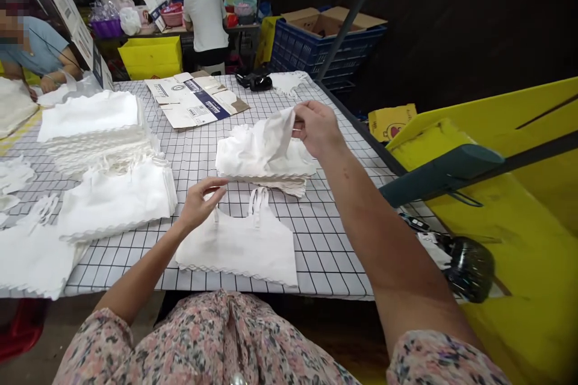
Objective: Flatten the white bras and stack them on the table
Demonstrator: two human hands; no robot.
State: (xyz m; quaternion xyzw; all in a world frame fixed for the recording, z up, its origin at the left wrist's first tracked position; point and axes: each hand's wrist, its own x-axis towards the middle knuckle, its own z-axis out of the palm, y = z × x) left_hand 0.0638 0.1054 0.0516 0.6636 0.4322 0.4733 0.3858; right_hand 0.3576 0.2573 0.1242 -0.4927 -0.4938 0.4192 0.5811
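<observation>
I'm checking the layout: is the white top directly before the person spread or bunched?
Spread: the white top lies flat on the gridded table, its straps pointing toward the far side.

Upper frame, left of centre: flattened printed cardboard [183, 103] on grid-patterned cloth [325, 252]; behind, yellow box [151, 58], co-worker [205, 17] in white top, back turned. Upper left: purple basket [106, 28]. Upper right of centre: blue crate [298, 50]. Right: green tube [445, 174], yellow sheeting [537, 240].
</observation>
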